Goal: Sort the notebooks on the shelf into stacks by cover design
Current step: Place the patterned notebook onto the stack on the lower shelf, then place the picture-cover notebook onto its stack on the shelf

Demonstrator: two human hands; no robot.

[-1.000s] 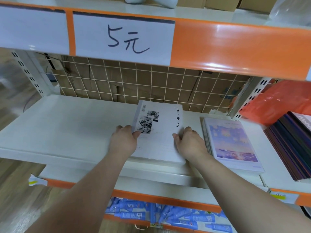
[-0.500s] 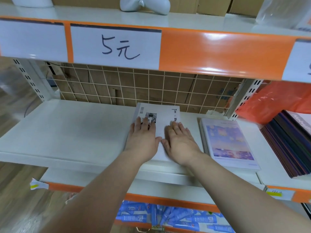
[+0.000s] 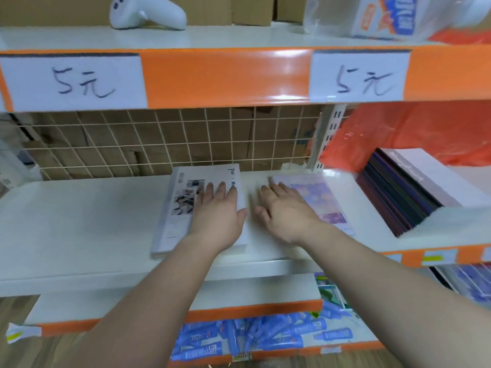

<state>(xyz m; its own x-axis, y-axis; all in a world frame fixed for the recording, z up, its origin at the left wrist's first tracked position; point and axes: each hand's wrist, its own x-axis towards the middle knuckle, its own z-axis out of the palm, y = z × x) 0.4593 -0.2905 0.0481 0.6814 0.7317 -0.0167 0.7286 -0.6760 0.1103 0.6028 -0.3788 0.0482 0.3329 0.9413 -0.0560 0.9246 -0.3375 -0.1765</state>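
Left hand (image 3: pixel 218 213) flat, fingers straight, resting on the white photo-cover notebook stack (image 3: pixel 176 208) at the middle of the white shelf (image 3: pixel 79 221). Right hand (image 3: pixel 284 211) flat too, gripping nothing, over the left edge of the pastel sky-cover notebooks (image 3: pixel 325 201) just beside it. Blurred, so contact is unclear. Dark-cover notebook stack (image 3: pixel 398 192) lies farther right.

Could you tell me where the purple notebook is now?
Head view, right of centre: the purple notebook lies on the white shelf between the white notebooks and the dark stack.
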